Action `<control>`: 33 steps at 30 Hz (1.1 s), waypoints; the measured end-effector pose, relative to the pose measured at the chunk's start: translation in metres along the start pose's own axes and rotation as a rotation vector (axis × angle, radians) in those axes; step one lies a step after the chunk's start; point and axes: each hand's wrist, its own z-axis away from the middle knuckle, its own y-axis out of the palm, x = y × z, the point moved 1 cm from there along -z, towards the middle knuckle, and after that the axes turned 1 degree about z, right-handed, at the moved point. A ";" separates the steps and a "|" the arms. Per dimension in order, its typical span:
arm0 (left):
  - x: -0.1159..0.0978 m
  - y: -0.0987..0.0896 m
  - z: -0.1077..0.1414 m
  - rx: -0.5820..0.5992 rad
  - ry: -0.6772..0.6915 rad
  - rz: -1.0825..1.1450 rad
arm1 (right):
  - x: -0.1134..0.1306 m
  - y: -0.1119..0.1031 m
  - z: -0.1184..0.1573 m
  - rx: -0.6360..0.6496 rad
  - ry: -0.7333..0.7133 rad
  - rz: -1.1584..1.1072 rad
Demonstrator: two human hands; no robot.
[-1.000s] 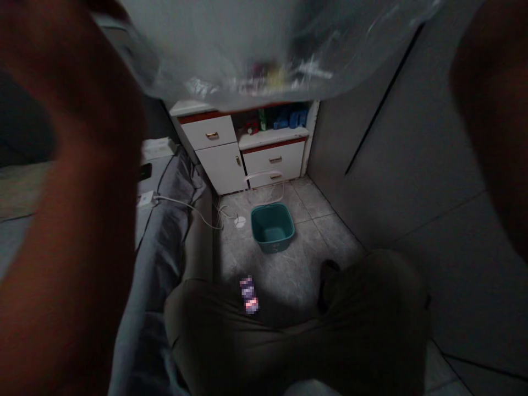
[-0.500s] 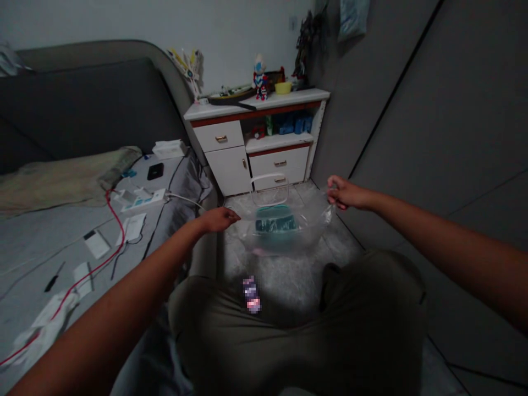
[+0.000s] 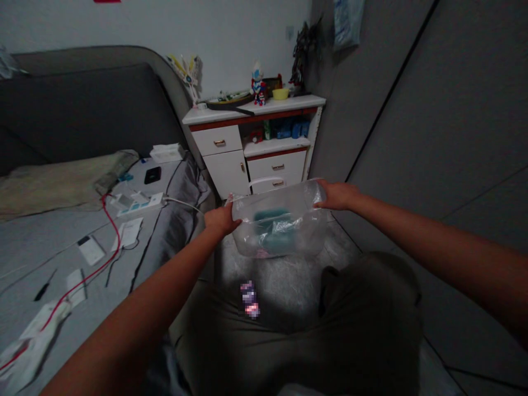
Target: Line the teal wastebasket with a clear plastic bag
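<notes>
A clear plastic bag is stretched between my two hands above the tiled floor. My left hand grips its left edge, thumb pointing inward. At the right edge, my right hand holds the film between thumb and fingers. Through the plastic shows a blurred teal item; whether it lies inside or behind the bag I cannot tell. A white curved handle sticks up behind the bag's top edge.
A white cabinet with toy figures on top stands ahead. To the left is a bed with a power strip and cables. A pixelated phone-like object lies near my legs. Grey panels rise at the right.
The bag's near side has been raised and spread wider, now covering the teal item more. My left hand has shifted from a fingertip pinch to a fuller grip; my right hand moved slightly left.
</notes>
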 end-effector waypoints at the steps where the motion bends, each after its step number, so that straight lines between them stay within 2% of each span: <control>1: 0.000 0.001 0.001 -0.013 -0.001 0.005 | 0.004 0.000 0.004 -0.009 0.033 0.019; 3: -0.001 0.002 0.002 -0.035 -0.010 0.008 | 0.013 0.000 0.012 -0.019 0.089 0.063; 8: 0.001 0.010 0.006 -0.046 -0.038 -0.004 | 0.028 0.007 0.026 -0.030 0.106 0.086; 15: -0.002 0.033 0.019 -0.020 -0.043 0.010 | 0.037 0.030 0.040 -0.049 0.117 0.089; 20: -0.009 0.043 0.029 0.088 0.010 0.061 | 0.030 0.050 0.045 0.072 0.092 0.049; 23: -0.013 0.045 0.029 0.104 0.020 0.138 | 0.027 0.050 0.049 0.086 0.087 0.036; 26: -0.016 0.044 0.022 0.112 0.019 0.264 | 0.032 0.042 0.056 0.023 0.121 0.040; 30: -0.017 0.046 0.005 0.039 0.016 0.490 | 0.059 0.037 0.071 -0.031 0.135 0.013; 33: -0.019 0.050 -0.009 -0.025 0.035 0.672 | 0.094 0.049 0.083 0.070 0.079 0.044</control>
